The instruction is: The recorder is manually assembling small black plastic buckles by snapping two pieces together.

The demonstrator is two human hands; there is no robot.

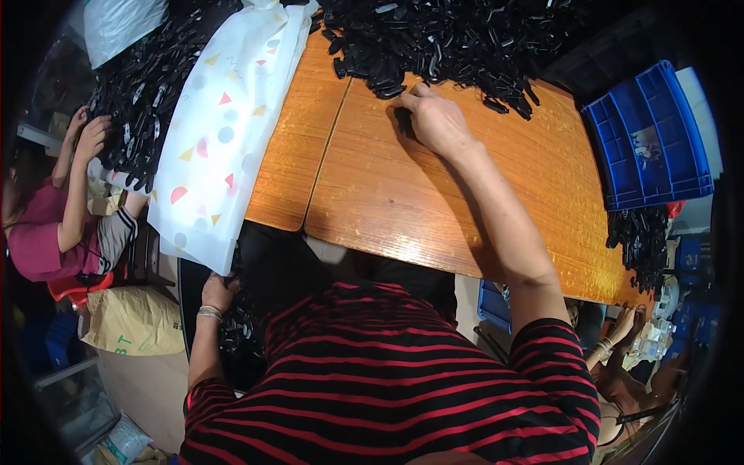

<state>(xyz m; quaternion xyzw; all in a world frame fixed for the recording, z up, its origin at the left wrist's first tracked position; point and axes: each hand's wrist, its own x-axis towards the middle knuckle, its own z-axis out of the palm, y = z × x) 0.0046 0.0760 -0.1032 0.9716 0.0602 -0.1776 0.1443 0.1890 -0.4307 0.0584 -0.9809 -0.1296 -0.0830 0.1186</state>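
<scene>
Head view, looking down: the wooden tabletop [434,186] stretches out under the right hand [438,120], which lies far forward on it with the arm at full reach. Just beyond that hand's fingertips is a big pile of black plastic parts [449,35], heaped along the far edge. Left of the hand, a white sheet [225,124] dotted with coloured shapes hangs over the tabletop's side, with more black parts [143,85] past it. Well off to the right sits a blue crate [651,136]. The right hand is curled down over one black part [403,122], fingers closed on it at the pile's near edge. The left hand [217,293] is low, beside the lap, under the sheet's hem, fingers bent at a dark bag of the same parts [236,333]; whether it grips anything I cannot tell. Other people's hands [87,132] work at far left.
</scene>
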